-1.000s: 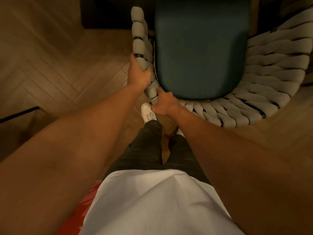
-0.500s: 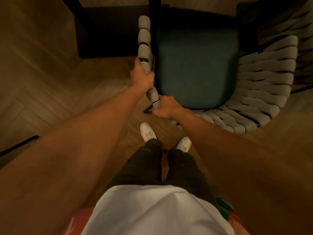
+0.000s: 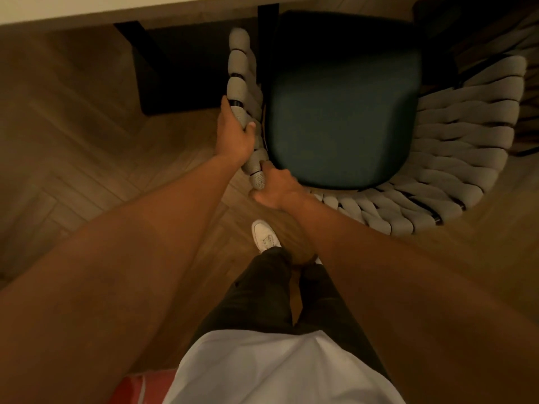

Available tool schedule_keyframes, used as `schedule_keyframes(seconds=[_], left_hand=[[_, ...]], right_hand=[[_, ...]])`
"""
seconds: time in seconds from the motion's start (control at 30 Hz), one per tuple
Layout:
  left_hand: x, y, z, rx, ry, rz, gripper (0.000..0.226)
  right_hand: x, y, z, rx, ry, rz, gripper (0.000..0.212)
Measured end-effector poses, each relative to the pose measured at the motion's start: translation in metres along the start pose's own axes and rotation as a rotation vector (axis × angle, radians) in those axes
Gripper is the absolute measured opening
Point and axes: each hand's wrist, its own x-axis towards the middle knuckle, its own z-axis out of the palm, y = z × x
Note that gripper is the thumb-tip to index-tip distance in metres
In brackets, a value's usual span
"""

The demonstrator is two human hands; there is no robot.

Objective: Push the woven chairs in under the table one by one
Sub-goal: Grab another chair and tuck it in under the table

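The woven chair (image 3: 455, 158) has thick grey padded cords around a curved back and a dark teal seat cushion (image 3: 341, 118); left grip (image 3: 234, 135) and right grip (image 3: 277, 189) both clasp its rim.

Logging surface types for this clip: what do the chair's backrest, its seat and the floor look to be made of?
Backrest: thick grey padded cords, apparently knitted fabric, matte; a fine mesh texture shows near the left hand and right hand. Seat: dark teal upholstery, likely fabric, smooth and matte. Floor: wood or wood-look planks in herringbone, slight sheen.
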Motion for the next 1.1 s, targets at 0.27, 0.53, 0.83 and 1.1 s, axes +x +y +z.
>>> schedule_keyframes(seconds=[0.27, 0.53, 0.83, 1.1], left_hand=[[-0.042, -0.011, 0.002, 0.572, 0.009, 0.288, 0.084], [-0.074, 0.019, 0.066, 0.691, -0.435, 0.492, 0.062], [-0.136, 0.102, 0.203, 0.577, -0.754, 0.490, 0.066], [-0.163, 0.167, 0.332, 0.295, -0.729, 0.200, 0.104]], right_hand=[[-0.037, 0.025, -0.018, 0.082, -0.094, -0.041, 0.064], [-0.083, 0.163, -0.080, -0.121, 0.063, 0.134, 0.063], [-0.109, 0.297, -0.184, -0.346, 0.534, 0.238, 0.073], [-0.088, 0.363, -0.244, 0.043, 0.561, 0.322, 0.097]])
